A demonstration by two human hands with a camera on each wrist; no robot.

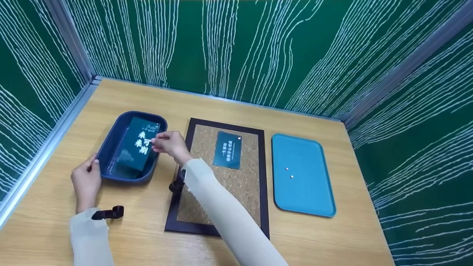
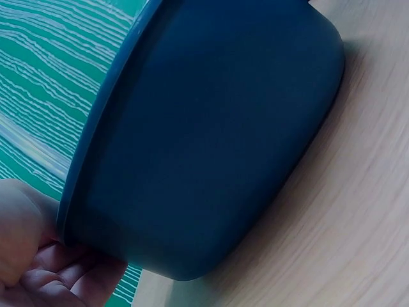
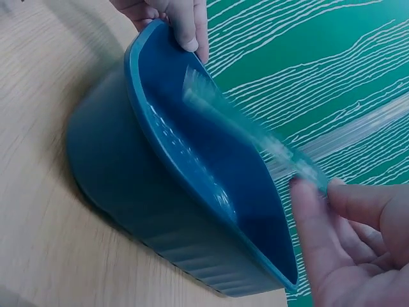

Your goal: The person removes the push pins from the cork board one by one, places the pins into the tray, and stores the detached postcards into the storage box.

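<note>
A dark blue plastic basin [image 1: 127, 180] stands on the left of the table. My left hand [image 1: 86, 180] grips its near left rim, thumb over the inside and fingers beneath the rim outside, as the left wrist view shows with the hand [image 2: 73, 275] at the basin's corner. My right hand [image 1: 170, 145] pinches the right edge of a dark green card [image 1: 132, 153] with white lettering, between thumb and fingertips. Tilted, the card overlaps the basin's opening; in the right wrist view it is blurred. Something clear and shiny, like plastic film [image 3: 192, 163], shows inside the basin.
Under my right forearm lies a cork board [image 1: 196, 199] in a dark frame. Another green lettered card [image 1: 227, 149] is on it, with a small pin [image 1: 239, 138] at its upper right corner. A teal tray [image 1: 303, 192] holds two small pins. Green patterned panels surround the table.
</note>
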